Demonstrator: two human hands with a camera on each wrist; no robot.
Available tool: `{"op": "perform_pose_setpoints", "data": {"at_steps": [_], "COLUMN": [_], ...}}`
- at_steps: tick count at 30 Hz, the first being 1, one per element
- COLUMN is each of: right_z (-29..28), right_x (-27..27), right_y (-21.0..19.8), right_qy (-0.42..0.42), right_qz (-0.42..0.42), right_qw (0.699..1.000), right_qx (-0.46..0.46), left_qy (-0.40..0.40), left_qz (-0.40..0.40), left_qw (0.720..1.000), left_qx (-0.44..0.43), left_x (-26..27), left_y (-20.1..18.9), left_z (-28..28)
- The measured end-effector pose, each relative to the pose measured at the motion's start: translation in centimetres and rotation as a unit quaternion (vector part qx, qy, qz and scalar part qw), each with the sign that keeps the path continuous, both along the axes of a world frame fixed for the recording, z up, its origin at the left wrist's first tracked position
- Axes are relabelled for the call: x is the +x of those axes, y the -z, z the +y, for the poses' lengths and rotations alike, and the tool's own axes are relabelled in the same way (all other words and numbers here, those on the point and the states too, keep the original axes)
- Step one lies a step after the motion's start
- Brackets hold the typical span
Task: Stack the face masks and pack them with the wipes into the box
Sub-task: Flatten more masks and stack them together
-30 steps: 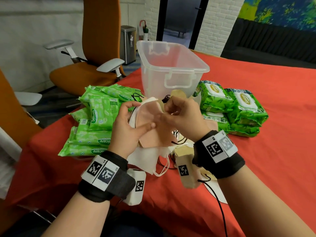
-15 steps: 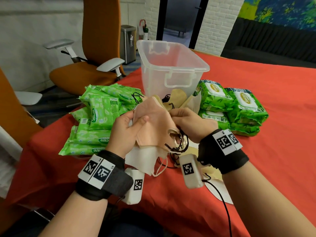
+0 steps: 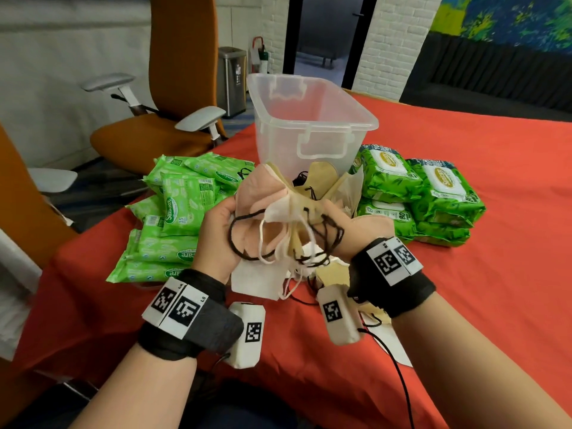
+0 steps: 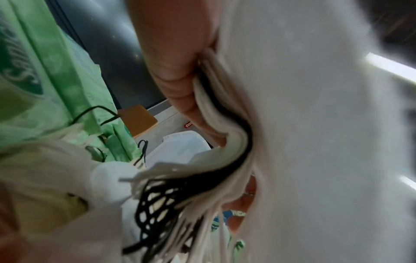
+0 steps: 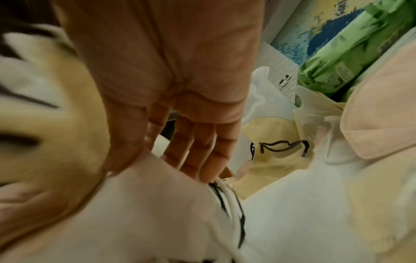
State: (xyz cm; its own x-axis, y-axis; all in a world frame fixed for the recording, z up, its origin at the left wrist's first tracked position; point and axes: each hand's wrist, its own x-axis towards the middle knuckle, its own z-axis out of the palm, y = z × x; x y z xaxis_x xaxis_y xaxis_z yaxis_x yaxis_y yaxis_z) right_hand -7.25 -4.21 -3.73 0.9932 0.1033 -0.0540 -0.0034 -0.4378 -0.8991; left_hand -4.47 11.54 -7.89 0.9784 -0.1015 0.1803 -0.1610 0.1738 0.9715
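I hold a stack of face masks (image 3: 263,193), pink, white and beige, above the red table in front of the clear plastic box (image 3: 309,119). My left hand (image 3: 227,215) grips the stack's left side, its thumb (image 4: 180,71) pressed on the layered edges (image 4: 225,138). My right hand (image 3: 335,218) pinches the right side, with its fingers (image 5: 193,151) at the mask edges. Black and white ear loops (image 3: 312,239) hang tangled between my wrists. Green wipe packs lie in a pile at the left (image 3: 173,218) and stacked at the right (image 3: 418,193).
Loose beige and white masks (image 3: 328,178) lie on the table by the box and under my hands. An orange office chair (image 3: 173,97) stands past the table's left edge. Bare red cloth (image 3: 495,289) stretches to the right.
The stack has been turned and lifted a little, so its edges and dangling ear loops now face me instead of the pink front. My right hand has shifted right along the stack.
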Motion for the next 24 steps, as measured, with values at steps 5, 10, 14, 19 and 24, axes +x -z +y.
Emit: {"op": "perform_pose_setpoints", "data": {"at_steps": [5,10,14,19,24], "right_z": [-2.2,-4.5,-2.8,-0.9,-2.2], "right_x": [0.6,1.6,0.1,-0.6,0.1], "right_y": [0.2,-1.8,-3.7,-2.3,-1.4], "right_qy": [0.129,0.299,0.052,-0.112,-0.021], "right_qz": [-0.127,-0.278,-0.280,-0.044,-0.056], "right_qw": [0.983,0.910,0.941,0.978,0.974], "right_qx": [0.028,0.074,0.183,0.172,-0.220], "left_qy": [-0.061,-0.092,-0.087,-0.011,-0.001], "left_qz": [-0.024,-0.072,-0.118,-0.097,-0.091], "left_qw": [0.994,0.973,0.961,0.980,0.982], "left_qx": [0.083,0.199,0.235,0.175,0.165], "left_x": [0.6,0.9,0.5,0.3,0.6], "left_y": [0.0,0.4,0.0,-0.1,0.4], "left_z": [0.7,1.4,0.9,0.5,1.1]}}
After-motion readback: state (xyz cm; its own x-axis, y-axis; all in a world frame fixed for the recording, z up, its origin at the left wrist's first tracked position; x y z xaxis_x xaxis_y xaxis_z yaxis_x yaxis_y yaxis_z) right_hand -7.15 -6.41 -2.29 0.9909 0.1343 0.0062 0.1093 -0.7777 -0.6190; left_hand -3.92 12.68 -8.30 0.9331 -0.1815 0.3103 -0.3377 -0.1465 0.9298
